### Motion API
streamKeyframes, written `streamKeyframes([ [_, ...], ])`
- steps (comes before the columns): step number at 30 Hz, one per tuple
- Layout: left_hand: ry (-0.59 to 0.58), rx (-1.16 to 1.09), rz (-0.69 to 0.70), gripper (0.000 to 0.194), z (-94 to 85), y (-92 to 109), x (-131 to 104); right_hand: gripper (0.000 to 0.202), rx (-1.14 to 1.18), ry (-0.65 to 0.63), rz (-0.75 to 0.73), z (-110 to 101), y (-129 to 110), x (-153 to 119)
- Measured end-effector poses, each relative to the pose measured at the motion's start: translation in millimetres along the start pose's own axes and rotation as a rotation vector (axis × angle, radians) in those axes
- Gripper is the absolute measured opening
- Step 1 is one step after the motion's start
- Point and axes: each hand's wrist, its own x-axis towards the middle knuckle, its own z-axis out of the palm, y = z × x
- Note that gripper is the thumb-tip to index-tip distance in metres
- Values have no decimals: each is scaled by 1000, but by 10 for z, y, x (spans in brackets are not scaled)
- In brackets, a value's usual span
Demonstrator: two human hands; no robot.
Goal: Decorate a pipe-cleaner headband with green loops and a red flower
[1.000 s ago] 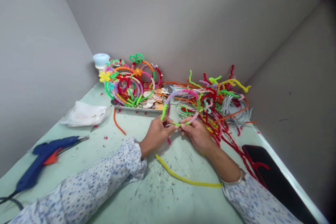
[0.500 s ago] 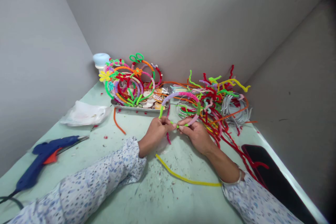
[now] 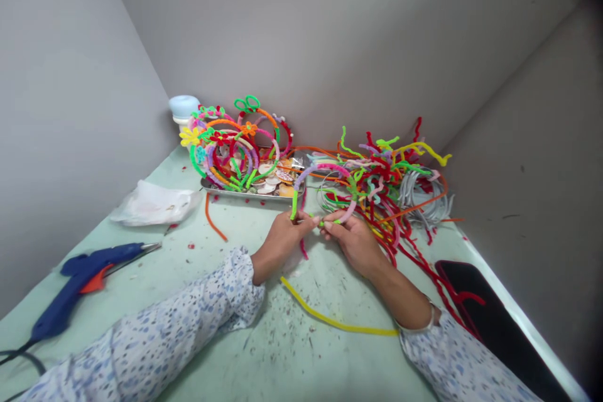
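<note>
Between my hands is a headband (image 3: 330,168) wrapped in lilac, pink, dark green and bright green pipe cleaner, its arch pointing away from me. My left hand (image 3: 282,239) is closed, thumb and fingers pinching near the band's bright green left end. Closed as well, my right hand (image 3: 353,242) pinches the green right end, the two sets of fingertips nearly meeting. The fingers partly hide the band's tips. On the table below my hands lies a yellow pipe cleaner (image 3: 336,325).
A metal tray (image 3: 249,196) holds several finished headbands and patterned pieces. Right of it is a heap of pipe cleaners (image 3: 386,169) with a coil of grey bands (image 3: 426,195). A blue glue gun (image 3: 87,276), plastic bag (image 3: 153,203), phone (image 3: 494,320) and lidded container (image 3: 183,110) lie around.
The headband's left green end has shifted slightly right and stands more upright. My fingertips have moved a little at the right end; both hands keep their pinch.
</note>
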Motion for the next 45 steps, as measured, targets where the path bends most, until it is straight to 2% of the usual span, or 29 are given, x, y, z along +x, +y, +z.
streamKeyframes([
  [3,59,-26,53,30,-4,-33,11,16,107,37,51,8,8,10],
  [7,97,-26,139,21,-20,-81,37,17,210,73,91,37,-29,17],
  [14,117,244,309,13,-36,-88,17,19,243,71,108,49,-52,24],
  [21,103,305,450,13,-42,-74,3,18,248,65,111,53,-62,21],
  [27,80,394,469,13,-46,-94,1,20,142,81,57,19,-15,16],
  [36,35,490,386,16,-37,-71,-4,20,38,75,-2,-13,42,14],
  [45,60,430,437,15,-42,-119,13,20,50,74,15,-9,48,22],
])
